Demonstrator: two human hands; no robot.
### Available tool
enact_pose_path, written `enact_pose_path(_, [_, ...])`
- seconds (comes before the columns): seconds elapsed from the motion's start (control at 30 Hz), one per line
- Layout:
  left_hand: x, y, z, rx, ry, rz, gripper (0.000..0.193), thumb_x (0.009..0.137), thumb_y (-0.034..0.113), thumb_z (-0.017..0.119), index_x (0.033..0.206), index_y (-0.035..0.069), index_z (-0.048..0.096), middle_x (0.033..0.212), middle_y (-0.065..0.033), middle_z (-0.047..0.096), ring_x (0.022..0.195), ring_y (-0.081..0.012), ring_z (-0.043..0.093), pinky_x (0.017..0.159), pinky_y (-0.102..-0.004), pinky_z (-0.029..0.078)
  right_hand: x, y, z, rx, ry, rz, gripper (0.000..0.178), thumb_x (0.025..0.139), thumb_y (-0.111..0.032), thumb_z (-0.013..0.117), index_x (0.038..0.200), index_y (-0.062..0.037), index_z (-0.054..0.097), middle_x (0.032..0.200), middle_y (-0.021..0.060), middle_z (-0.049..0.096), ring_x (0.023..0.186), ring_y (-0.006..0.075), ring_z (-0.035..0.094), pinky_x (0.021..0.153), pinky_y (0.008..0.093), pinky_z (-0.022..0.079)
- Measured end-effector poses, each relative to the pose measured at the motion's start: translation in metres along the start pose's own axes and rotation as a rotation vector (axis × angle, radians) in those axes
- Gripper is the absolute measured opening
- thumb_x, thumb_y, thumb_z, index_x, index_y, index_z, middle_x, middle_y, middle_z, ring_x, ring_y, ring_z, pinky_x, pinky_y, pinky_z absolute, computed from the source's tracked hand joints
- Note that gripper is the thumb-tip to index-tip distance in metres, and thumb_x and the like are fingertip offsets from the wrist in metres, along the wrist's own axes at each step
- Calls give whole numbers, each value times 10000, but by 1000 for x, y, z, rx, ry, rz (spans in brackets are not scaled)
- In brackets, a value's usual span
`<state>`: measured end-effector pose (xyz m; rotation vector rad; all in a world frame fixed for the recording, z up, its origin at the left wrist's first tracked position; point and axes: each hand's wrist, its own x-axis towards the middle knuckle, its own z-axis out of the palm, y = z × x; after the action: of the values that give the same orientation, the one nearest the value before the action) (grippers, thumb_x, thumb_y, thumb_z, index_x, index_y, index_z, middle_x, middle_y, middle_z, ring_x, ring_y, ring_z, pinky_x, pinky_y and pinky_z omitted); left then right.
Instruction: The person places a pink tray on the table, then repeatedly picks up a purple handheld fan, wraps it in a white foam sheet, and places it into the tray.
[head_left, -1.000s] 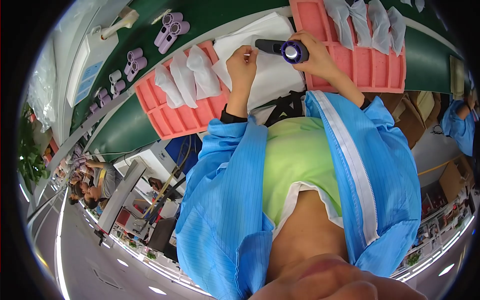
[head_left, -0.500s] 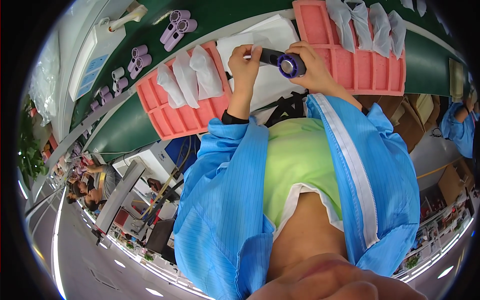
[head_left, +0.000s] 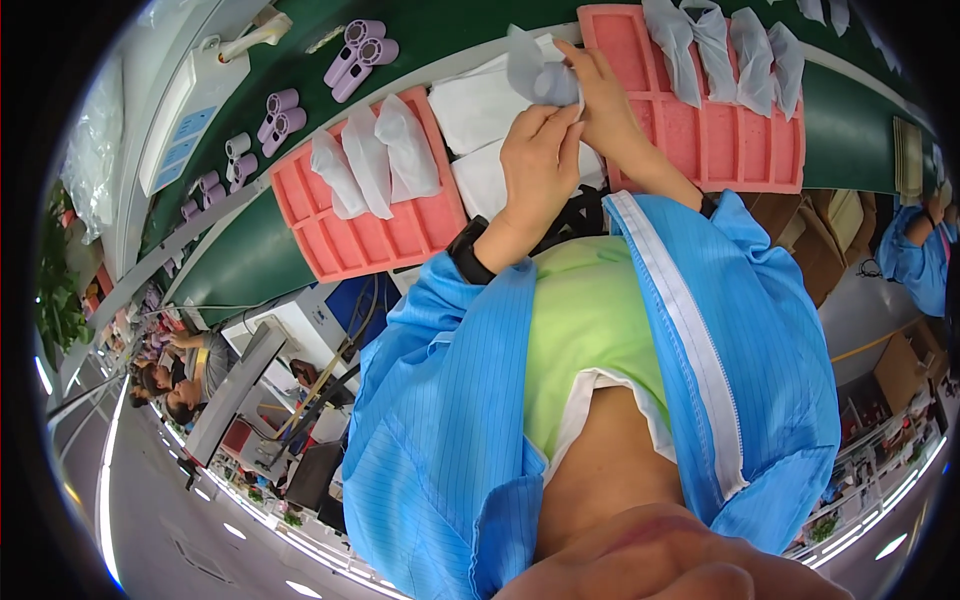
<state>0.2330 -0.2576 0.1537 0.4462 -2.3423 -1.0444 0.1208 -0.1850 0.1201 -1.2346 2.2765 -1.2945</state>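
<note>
A small handheld fan [head_left: 553, 86] shows as a grey-blue round shape through a translucent white bag [head_left: 522, 58], up over the white sheets. My right hand [head_left: 610, 108] is closed around the far right side of the bagged fan. My left hand [head_left: 543, 152] pinches at the near edge of the bag, its fingertips close to my right hand. The fan's handle is hidden by the bag and my fingers. Beneath them lies a stack of flat white bags or sheets [head_left: 470, 115].
A pink compartment tray [head_left: 345, 250] at left bears three white-wrapped items; another pink tray [head_left: 735, 160] at right bears several. Purple fans [head_left: 360, 55] stand in pairs on the green belt [head_left: 420, 25]. A white box device [head_left: 195, 115] stands at far left. Other people are farther off.
The dark purple fan, bare in my hands before, is now inside a translucent bag. My left hand has moved right and nearer; my right hand has shifted farther away.
</note>
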Motion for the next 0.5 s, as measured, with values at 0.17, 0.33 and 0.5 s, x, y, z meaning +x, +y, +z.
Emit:
enact_pose_path(0.17, [20,13,-16,-7,-3,-234,346,684,64,746,1009,18,639,1044,-130,556,871,-295,585,685,-349,499,-1,-2,-2,232,96,227,731,656,-75,725,1314,-28,408,1197,170,492,1036,307,552,793,355,498])
enact_pose_path(0.33, [42,-16,-36,-269,-99,-145,439,662,81,772,1075,78,624,1153,-134,500,989,-283,557,764,-340,490,-4,-20,-28,446,0,67,704,678,-102,746,1300,-24,428,1207,148,534,1073,272,556,853,364,482])
enact_pose_path(0.5, [49,-15,-40,-688,-208,-148,411,663,119,794,1042,120,633,1154,-112,498,1068,-247,505,836,-329,435,-20,2,-25,502,-258,75,626,696,-99,741,1255,-18,471,1097,154,608,1012,280,605,806,376,503])
